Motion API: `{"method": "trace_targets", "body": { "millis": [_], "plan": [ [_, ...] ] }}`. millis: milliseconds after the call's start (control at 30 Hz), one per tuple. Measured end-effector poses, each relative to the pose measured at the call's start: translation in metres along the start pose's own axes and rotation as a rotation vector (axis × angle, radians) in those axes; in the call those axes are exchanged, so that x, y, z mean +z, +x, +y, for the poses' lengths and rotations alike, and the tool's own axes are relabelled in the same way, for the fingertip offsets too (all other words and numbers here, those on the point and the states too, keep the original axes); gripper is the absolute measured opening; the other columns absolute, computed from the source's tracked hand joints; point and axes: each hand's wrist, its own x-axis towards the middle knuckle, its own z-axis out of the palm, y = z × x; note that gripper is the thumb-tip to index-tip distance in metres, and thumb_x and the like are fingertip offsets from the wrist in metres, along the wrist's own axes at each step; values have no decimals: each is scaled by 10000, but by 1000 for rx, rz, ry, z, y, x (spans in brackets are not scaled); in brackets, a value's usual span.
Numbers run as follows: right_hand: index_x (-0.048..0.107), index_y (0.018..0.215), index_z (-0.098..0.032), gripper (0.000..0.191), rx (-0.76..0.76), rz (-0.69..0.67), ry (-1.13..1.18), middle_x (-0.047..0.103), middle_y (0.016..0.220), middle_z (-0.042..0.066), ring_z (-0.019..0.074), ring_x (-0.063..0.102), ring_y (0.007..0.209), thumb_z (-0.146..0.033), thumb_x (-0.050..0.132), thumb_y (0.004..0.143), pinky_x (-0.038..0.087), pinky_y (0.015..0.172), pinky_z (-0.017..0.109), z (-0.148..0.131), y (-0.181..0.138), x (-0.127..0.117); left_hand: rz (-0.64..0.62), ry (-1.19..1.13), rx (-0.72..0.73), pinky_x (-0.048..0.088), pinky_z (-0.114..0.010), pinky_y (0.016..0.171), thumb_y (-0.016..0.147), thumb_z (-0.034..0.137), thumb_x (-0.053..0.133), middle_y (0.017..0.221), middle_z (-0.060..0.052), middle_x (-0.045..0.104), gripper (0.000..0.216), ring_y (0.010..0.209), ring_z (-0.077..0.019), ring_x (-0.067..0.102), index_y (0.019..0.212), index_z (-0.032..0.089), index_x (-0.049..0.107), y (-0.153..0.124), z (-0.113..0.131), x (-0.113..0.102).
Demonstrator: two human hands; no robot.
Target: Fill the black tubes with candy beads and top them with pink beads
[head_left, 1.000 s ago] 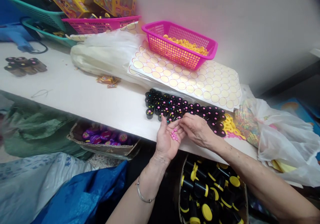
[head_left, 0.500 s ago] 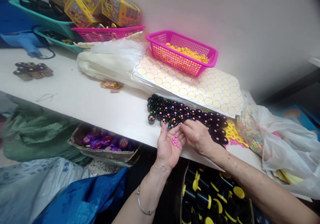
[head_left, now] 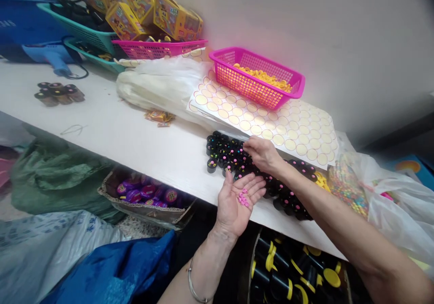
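Observation:
My left hand [head_left: 237, 204] lies palm up at the front edge of the white table [head_left: 129, 132], cupping several small pink candies [head_left: 243, 197]. My right hand [head_left: 261, 154] reaches over a cluster of small black cups [head_left: 224, 152] holding coloured candies, its fingertips pinched together above them. What the pinch holds is too small to make out. A silver bangle [head_left: 195, 286] sits on my left wrist.
A sheet of round cream stickers [head_left: 271, 123] lies behind the cups, with a pink basket of yellow rings [head_left: 257, 75] on it. White plastic bags [head_left: 159, 84], yellow boxes [head_left: 152, 5] and teal trays stand further back. Black bottles with yellow caps [head_left: 291, 272] sit below the table.
My right hand has left my left palm and moved up and away over the black cups. The left palm has stayed open with the pink candies. The view shifted slightly.

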Motion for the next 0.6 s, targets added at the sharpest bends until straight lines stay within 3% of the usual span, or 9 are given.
{"method": "trace_targets", "body": {
  "millis": [200,367,600],
  "plan": [
    [705,910,-192,263,169,-194,-243,675,952,69,187,583,895,-256,453,869,368,704,272,6,54,12,4,28,-6,462,-365,921,854,582,434,1049,-225,658,606,993,-268,634,958,32,664,1,2,-2],
    [706,937,-181,270,202,-289,-390,690,969,111,222,612,911,-208,458,837,370,671,281,-2,59,17,11,27,3,464,-361,906,865,561,430,1029,-222,661,580,966,-262,639,940,35,663,0,3,-2],
    [693,973,-144,285,230,-278,-435,688,994,167,267,629,934,-176,448,831,406,682,305,-10,61,22,20,30,-3,473,-344,875,884,525,415,1008,-218,664,552,952,-258,644,952,31,649,-2,4,-1]
  ]
}}
